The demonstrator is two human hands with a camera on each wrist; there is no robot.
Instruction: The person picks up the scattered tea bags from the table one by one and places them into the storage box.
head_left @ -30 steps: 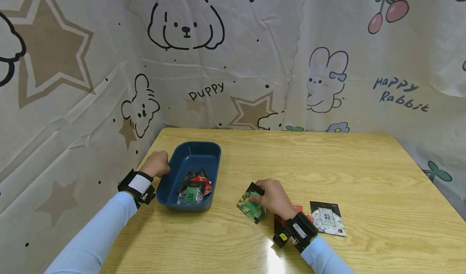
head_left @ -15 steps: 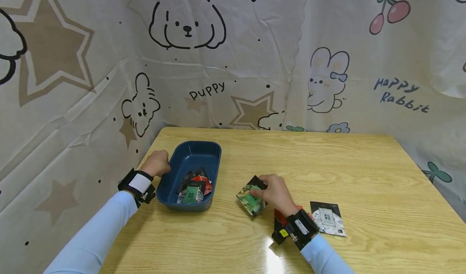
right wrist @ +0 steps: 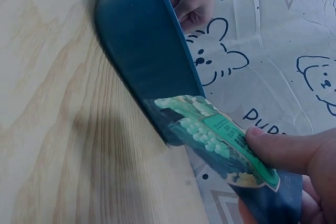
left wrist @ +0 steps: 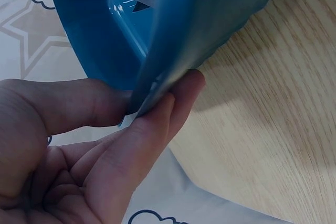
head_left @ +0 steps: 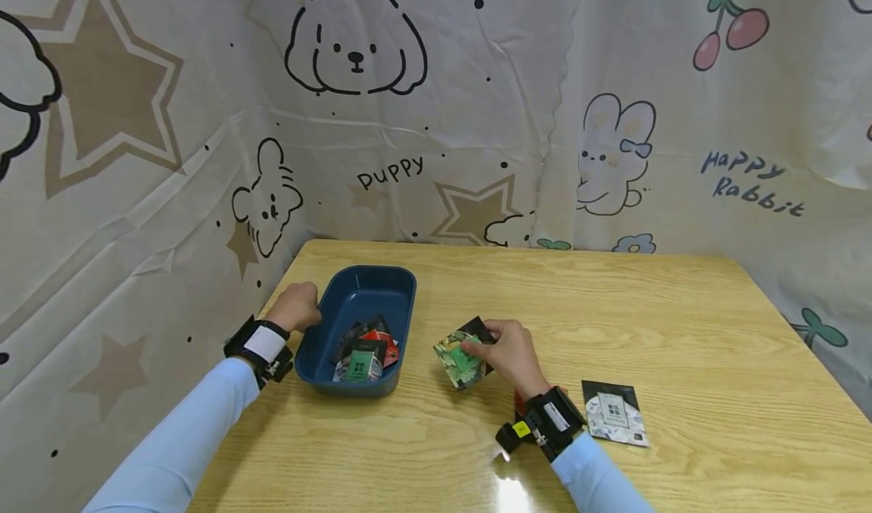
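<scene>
My left hand (head_left: 297,307) grips the left rim of a dark blue plastic bin (head_left: 402,324); in the left wrist view, the thumb is inside the wall and the fingers (left wrist: 142,148) outside. Several flat packets (head_left: 362,363), black, red and green-labelled, lie at the bin's near end. Right of the bin, my right hand (head_left: 512,355) pinches a black-and-green packet (head_left: 458,358) between thumb and fingers. The right wrist view shows that packet (right wrist: 210,135) above the table, tilted, with the bin's side (right wrist: 147,40) behind it.
A black-and-white packet (head_left: 615,413) lies flat on the wooden table (head_left: 681,324), right of my right wrist. A red and dark packet (head_left: 520,405) is mostly hidden under that wrist. A printed cloth (head_left: 436,119) hangs behind the table and along its left side.
The right hand has lifted the green packet off the table and moved it slightly up and left, towards the bin. My left hand keeps its grip on the rim.
</scene>
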